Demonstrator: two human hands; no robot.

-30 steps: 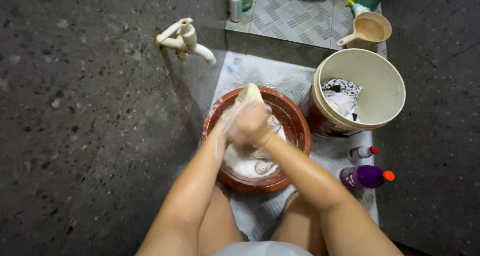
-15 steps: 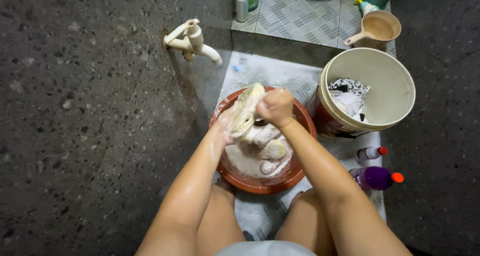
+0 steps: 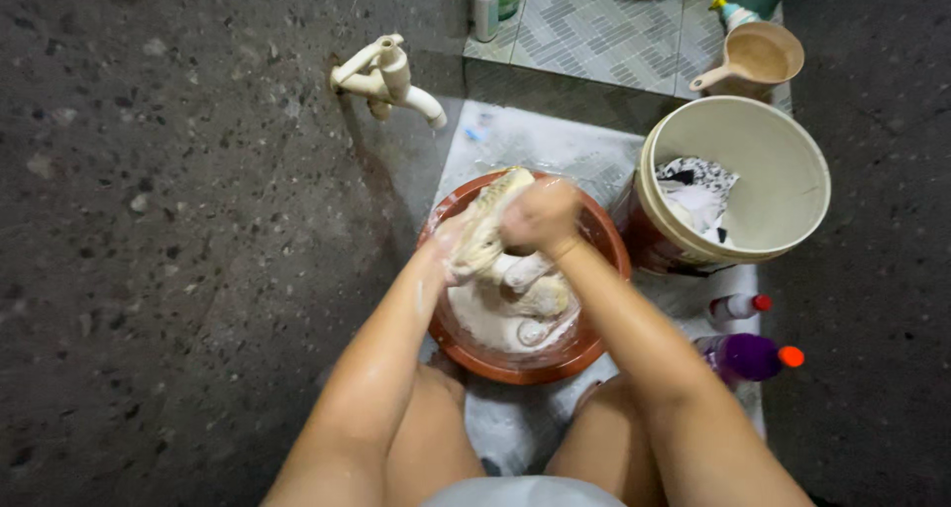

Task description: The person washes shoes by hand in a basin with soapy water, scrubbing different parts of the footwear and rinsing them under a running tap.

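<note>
dark speckled floor all round, pale wet tile under a brown basin (image 3: 594, 341) of suds. left hand (image 3: 454, 248) grips a cream shoe (image 3: 487, 228), its length running away from the person; right hand (image 3: 540, 215), fisted just beside it, presses on top. faucet (image 3: 384, 75) beyond the left hand, bucket (image 3: 783, 165) off right.
</note>
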